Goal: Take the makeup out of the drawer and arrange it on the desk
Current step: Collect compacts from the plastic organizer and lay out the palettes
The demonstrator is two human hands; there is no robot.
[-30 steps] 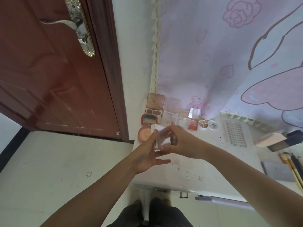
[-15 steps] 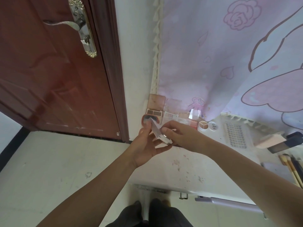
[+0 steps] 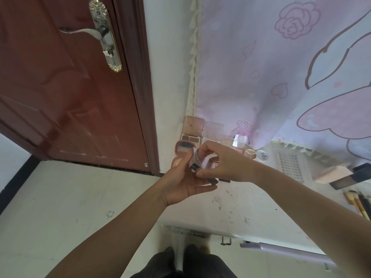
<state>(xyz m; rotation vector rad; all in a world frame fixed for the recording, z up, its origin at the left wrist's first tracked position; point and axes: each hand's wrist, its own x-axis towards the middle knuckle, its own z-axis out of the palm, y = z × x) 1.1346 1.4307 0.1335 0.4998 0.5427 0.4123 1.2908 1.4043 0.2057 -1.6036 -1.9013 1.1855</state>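
Holding one small clear-cased palette [image 3: 195,164] between both hands — left hand [image 3: 185,182] cradling, right hand [image 3: 219,164] pinching; several open compacts [image 3: 192,131] already line the white bench [image 3: 251,207]; placement pending.

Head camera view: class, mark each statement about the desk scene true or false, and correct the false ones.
1. Both hands hold a small clear case. True.
2. The door stands wide open. False: it is shut.
3. Makeup brushes lie at the desk's right edge. True.
4. The open brown palette lies on the floor. False: it is on the desk, by the wall.
5. The left hand is under the case. True.
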